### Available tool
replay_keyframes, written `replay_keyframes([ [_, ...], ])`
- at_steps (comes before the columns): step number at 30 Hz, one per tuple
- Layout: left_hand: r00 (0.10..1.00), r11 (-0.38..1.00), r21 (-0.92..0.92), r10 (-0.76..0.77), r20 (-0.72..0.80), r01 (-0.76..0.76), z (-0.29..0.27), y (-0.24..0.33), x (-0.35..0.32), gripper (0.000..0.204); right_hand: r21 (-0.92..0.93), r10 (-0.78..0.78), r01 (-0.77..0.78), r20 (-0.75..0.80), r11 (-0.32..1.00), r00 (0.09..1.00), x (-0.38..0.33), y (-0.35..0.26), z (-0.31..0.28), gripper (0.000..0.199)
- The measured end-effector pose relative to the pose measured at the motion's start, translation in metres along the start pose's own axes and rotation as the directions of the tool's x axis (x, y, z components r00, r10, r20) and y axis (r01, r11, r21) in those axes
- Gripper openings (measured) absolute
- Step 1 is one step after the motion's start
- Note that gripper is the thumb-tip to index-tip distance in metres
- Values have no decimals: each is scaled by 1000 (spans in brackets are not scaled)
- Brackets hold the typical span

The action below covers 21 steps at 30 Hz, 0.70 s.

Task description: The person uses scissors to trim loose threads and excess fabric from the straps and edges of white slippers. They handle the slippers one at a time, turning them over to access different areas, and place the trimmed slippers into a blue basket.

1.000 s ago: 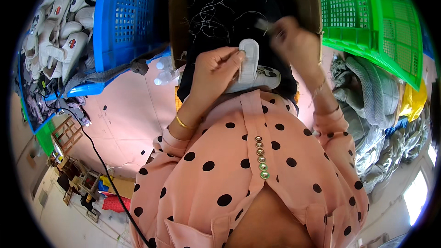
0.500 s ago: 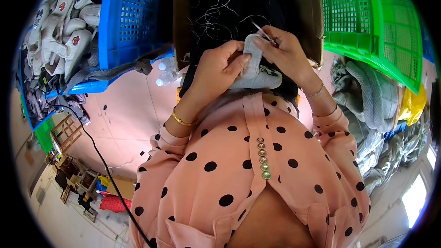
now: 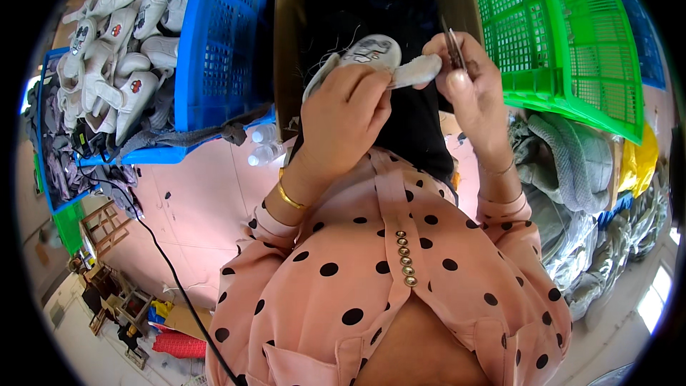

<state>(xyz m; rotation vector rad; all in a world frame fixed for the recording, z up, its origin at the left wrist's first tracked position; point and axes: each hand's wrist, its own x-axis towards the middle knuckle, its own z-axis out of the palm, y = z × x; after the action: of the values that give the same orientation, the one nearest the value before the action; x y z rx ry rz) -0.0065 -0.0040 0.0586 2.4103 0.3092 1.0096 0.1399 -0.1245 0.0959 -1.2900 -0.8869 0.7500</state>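
Observation:
My left hand (image 3: 341, 116) is closed around a small off-white shoe (image 3: 373, 51) with a dark printed picture on its toe, held above my lap. From the shoe a pale strap (image 3: 419, 70) sticks out to the right, past my left fingers. A pair of small metal thread snips (image 3: 453, 46) is gripped in my right hand (image 3: 480, 100), blades pointing up and away from me. The right fingertips are close to the strap's rounded end; whether they touch it I cannot tell. Part of the shoe is hidden behind my left hand.
Loose white threads lie on dark cloth by a cardboard box (image 3: 289, 43). At left, many similar shoes (image 3: 107, 50) are heaped beside a blue plastic crate (image 3: 225, 50). A green crate (image 3: 525, 36) stands at right, above grey padded fabric (image 3: 561, 150). A black cable (image 3: 161, 243) hangs at left.
The shoe has turned and moved up and left, so its printed toe now faces up. My right hand, with the snips, has moved right, away from my left hand.

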Motion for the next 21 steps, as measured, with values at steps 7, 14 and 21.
replay_keyframes([
  [7, 979, 990, 96, 121, -164, -106, 13, 0, -11, 27, -185, -31, -13, -232, 983, 972, -5, 8, 9, 29],
  [14, 984, 966, -190, -165, 70, 176, -11, 7, 2, 33, -181, -26, 52, 143, 982, 989, 0, 16, -30, 33],
  [21, 875, 947, -223, -100, 473, 229, -7, -16, 1, 31, -69, -6, 26, 277, 997, 961, 14, 19, -41, 28],
])
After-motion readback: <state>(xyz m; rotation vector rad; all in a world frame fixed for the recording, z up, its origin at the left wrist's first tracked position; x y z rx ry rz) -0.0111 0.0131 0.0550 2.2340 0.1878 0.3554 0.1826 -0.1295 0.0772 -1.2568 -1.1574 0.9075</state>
